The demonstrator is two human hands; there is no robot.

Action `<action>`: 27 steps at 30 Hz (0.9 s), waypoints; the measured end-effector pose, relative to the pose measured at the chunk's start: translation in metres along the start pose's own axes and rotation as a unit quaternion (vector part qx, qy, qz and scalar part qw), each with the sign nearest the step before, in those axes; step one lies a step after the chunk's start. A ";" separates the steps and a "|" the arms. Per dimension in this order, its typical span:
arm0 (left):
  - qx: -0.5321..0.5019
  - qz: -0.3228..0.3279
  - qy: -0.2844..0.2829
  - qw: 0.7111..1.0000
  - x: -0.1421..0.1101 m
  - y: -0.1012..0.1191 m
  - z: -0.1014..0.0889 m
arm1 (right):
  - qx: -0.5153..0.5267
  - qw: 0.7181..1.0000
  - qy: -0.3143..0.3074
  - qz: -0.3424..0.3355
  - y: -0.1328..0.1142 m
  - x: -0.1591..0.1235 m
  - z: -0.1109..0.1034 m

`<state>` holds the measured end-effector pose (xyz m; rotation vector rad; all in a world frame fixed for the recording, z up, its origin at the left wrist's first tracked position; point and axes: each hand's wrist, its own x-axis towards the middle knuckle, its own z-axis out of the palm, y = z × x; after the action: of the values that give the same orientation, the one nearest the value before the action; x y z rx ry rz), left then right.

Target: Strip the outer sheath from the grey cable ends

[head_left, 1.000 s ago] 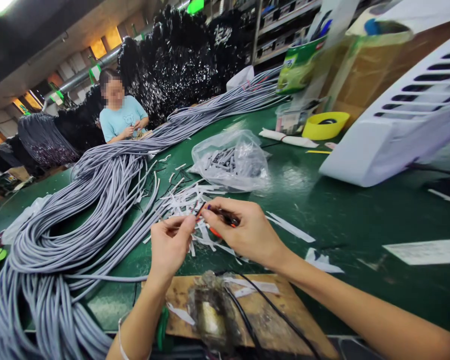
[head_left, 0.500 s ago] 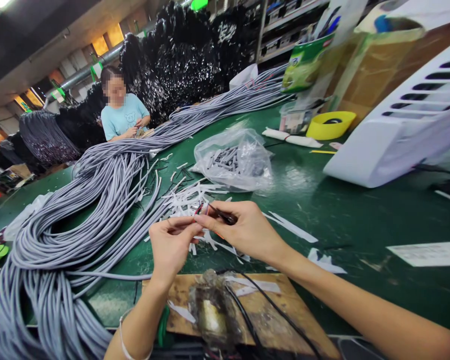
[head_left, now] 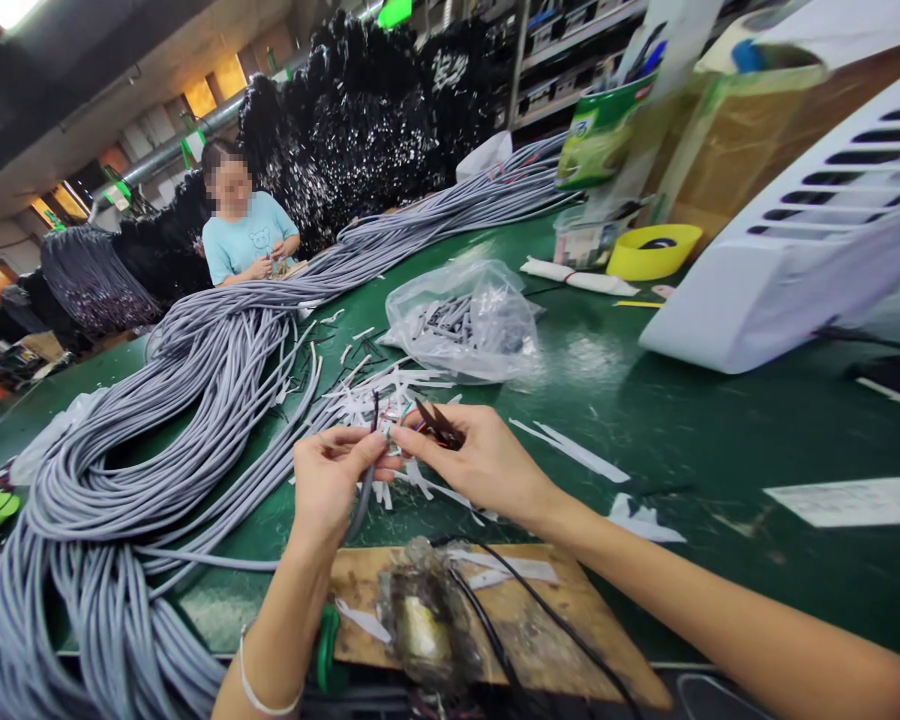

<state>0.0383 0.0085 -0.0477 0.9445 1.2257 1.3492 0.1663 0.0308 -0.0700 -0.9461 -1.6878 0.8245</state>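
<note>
Between the thumb and fingers of my left hand [head_left: 339, 472] is the end of a grey cable [head_left: 361, 508], its tail hanging below the fingers. A dark strand stands up above that pinch. My right hand [head_left: 484, 462] is closed around small dark-bladed scissors [head_left: 438, 422], with the blades pointing up and left. Its thumb and forefinger also pinch at the cable end, where thin coloured wires show. The fingertips of both hands nearly meet over white paper strips [head_left: 375, 395] on the green table.
A large bundle of grey cables [head_left: 112, 470] covers the left side. Beyond my hands lies a clear bag [head_left: 465, 330] of grey pieces. Nearest me, a wooden board [head_left: 547, 625] carries a taped device [head_left: 427, 625]. A white slatted housing [head_left: 727, 300] stands right. A co-worker [head_left: 247, 235] sits across.
The scissor blades now show spread above my right fingers. The grey cable has come into view below my left hand, with a dark strand standing above it.
</note>
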 end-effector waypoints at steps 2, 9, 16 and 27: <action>-0.004 0.002 0.008 1.000 0.000 -0.001 0.000 | 0.021 1.000 0.008 0.008 0.000 0.001 0.001; 0.008 0.014 -0.014 1.000 0.001 -0.001 -0.003 | 0.020 0.999 0.034 0.027 0.000 0.001 0.000; -0.017 0.011 -0.057 0.998 0.002 -0.003 -0.002 | 0.010 0.999 0.035 0.039 0.000 0.000 -0.001; 0.039 0.069 -0.024 0.997 0.001 -0.005 -0.004 | 0.047 0.999 0.013 0.006 -0.002 0.002 -0.006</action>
<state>0.0355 0.0082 -0.0534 1.1281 1.2020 1.3867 0.1716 0.0317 -0.0658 -0.8991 -1.6094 0.8881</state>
